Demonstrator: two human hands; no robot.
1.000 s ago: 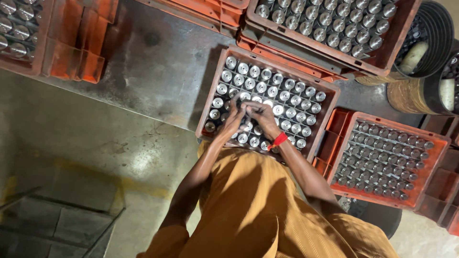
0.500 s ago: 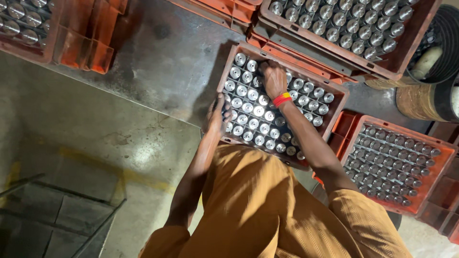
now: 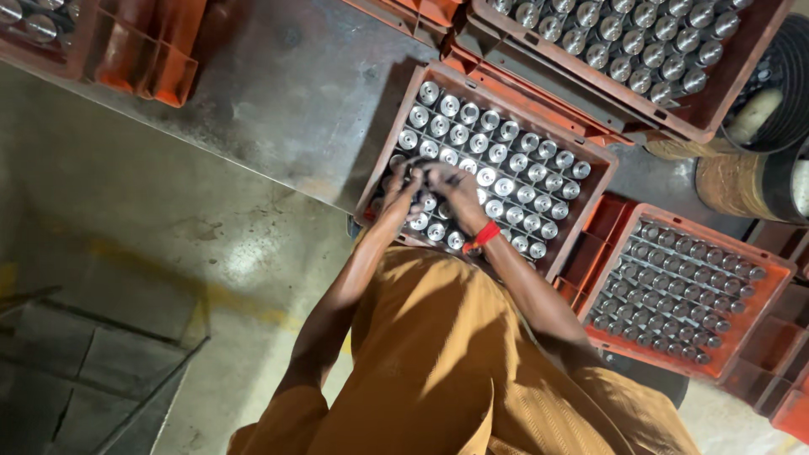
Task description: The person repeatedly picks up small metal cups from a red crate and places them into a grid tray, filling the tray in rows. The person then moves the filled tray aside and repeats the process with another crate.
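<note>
Head view looks straight down on a person in an orange-brown shirt point(image 3: 455, 371) leaning over an orange crate point(image 3: 590, 156) full of shiny metal cylinders point(image 3: 506, 160) standing upright in a grid of cells. The crate sits on a dark metal counter point(image 3: 286, 93). Both hands are together at the crate's near left corner: the left hand point(image 3: 403, 187) and the right hand point(image 3: 455, 192), red band point(image 3: 482, 236) on its wrist, with fingers curled down among the cylinders. Can't tell whether either actually grips one, the fingers hide it. Two more orange crates of similar parts sit near, one beyond point(image 3: 742, 76) and one to the right point(image 3: 763, 291).
</note>
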